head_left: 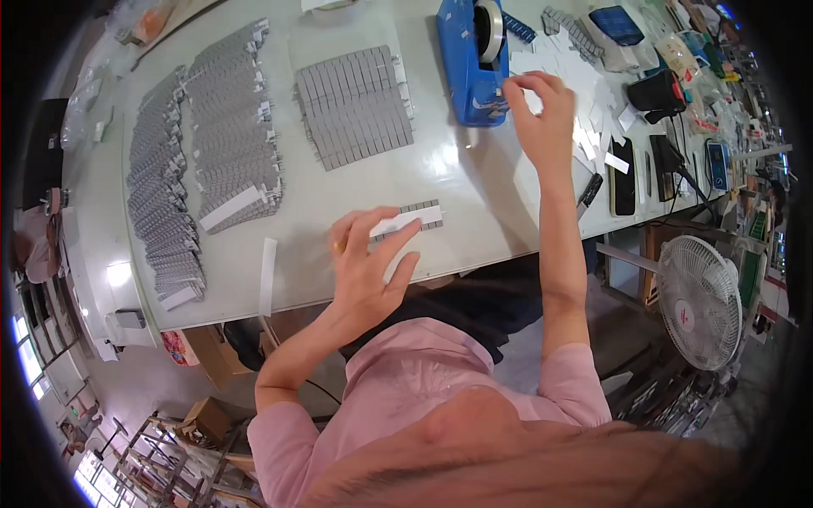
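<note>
My left hand (366, 254) is over the table's near side, fingers spread. Its fingertips rest on a white paper strip (430, 214) lying on a short row of small grey pieces (432, 203). My right hand (546, 114) is raised beside a blue tape dispenser (467, 68), thumb and index finger closed together near its front end. What they pinch, perhaps a bit of clear tape, is too small to make out. A roll of tape (489, 32) sits in the dispenser.
Grey rows are laid out in a block (356, 106) and two long stacks, a middle one (233, 118) and a left one (157, 186). White paper slips (593, 110), a phone (622, 176) and a black marker (590, 193) lie at right. A fan (699, 300) stands beyond the table edge.
</note>
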Available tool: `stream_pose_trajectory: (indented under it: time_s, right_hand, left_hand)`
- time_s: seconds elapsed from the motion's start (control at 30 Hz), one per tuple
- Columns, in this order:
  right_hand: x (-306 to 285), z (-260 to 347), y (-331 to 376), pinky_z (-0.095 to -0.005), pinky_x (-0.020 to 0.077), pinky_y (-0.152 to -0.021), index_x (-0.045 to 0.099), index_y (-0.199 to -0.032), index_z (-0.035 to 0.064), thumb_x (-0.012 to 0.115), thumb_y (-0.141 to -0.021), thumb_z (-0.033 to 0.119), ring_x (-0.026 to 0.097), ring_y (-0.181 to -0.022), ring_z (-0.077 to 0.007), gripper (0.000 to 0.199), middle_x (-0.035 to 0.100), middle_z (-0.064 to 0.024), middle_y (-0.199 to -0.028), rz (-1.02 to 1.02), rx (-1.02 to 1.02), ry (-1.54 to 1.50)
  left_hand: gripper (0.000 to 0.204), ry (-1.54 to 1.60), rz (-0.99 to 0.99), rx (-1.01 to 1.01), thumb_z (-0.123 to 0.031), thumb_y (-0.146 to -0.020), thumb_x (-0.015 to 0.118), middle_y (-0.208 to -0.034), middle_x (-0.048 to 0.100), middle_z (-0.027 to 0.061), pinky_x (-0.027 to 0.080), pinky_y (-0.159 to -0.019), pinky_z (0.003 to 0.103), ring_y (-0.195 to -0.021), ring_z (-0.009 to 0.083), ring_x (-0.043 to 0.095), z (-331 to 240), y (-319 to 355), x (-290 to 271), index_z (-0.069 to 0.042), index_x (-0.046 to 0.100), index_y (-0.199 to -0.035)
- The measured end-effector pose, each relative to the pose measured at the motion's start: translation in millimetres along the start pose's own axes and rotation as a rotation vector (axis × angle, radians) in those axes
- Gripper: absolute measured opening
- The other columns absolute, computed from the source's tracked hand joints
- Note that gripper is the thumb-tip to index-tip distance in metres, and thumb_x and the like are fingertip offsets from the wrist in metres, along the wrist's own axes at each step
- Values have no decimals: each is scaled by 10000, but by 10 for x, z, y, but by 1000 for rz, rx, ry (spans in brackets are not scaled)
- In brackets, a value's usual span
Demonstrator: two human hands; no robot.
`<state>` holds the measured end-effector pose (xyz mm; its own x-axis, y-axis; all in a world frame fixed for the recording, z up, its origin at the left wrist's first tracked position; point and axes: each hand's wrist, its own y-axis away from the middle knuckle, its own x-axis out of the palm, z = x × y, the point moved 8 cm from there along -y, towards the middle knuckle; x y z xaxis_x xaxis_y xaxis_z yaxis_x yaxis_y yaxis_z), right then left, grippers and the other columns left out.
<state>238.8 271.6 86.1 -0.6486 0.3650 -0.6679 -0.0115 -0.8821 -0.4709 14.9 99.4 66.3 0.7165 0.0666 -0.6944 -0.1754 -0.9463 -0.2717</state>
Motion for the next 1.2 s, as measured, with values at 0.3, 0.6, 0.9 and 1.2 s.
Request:
stream_pose_trajectory:
  time_s: [0.3, 0.6, 0.9, 1.2]
  right_hand:
    - [-261, 171, 597, -350, 397, -867, 671, -839, 63, 697, -794, 89, 503, -988, -242, 57, 580, -76, -990, -63, 44, -209]
    - [-348, 270, 905, -341, 377, -909, 689, -849, 64, 681, -814, 85, 475, -1004, -226, 42, 553, -65, -982, 15, 119, -196]
    - [-352, 276, 1010, -356, 384, -887, 676, -831, 49, 681, -795, 55, 473, -988, -251, 37, 552, -78, -973, 26, 91, -83]
    - [-328, -208, 1299, -258, 464, -681, 603, -893, 0, 603, -874, 19, 596, -834, -171, 27, 613, -101, -929, -4, 275, -232]
  left_hand:
    - [275, 1229, 260, -791, -223, -935, 566, -1186, 565, 14, 360, -958, 324, -1079, 131, 477, 272, -933, 1041, -107, 650, -1170]
    - [138, 1706, 222, -1021, -208, -816, 730, -936, 619, -54, 364, -797, 276, -899, 89, 479, 245, -1284, 1480, -135, 699, -929]
    - [170, 1539, 41, -955, -199, -803, 750, -890, 603, -65, 367, -720, 231, -824, 57, 491, 169, -1324, 1464, -138, 681, -946]
    - [172, 1567, -327, -972, -128, -882, 666, -933, 609, 6, 429, -809, 230, -882, 84, 545, -38, -910, 1551, -31, 613, -1015]
